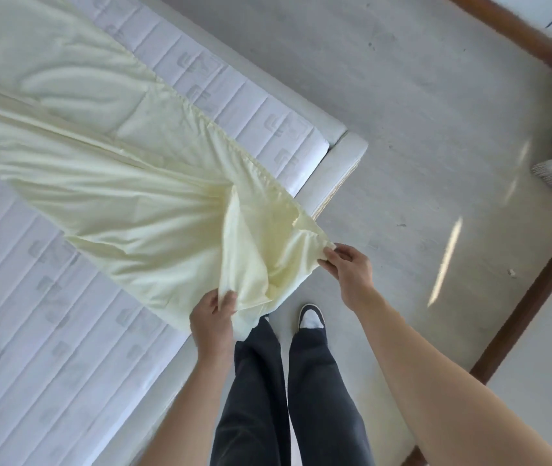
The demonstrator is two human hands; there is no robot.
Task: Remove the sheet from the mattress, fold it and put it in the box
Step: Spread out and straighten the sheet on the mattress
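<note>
Two bare hands grip one end of a pale yellow fitted sheet (106, 169) at the foot corner of a quilted white mattress (32, 331): the left hand (212, 322) is closed around a bunched fold near the mattress's long edge, the right hand (347, 260) pinches the elastic-gathered corner out over the grey floor (402, 129). Most of the sheet lies in a long diagonal band across the mattress top, already off the near corner, while its far end runs out of view, so whether it is free there cannot be told. Risks from here look plain: a far corner caught under the mattress could jerk the cloth from the lighter right-hand pinch, and slack hanging between the hands, just above the person's dark trousers (258, 391), could drag on the floor. No box is visible.
</note>
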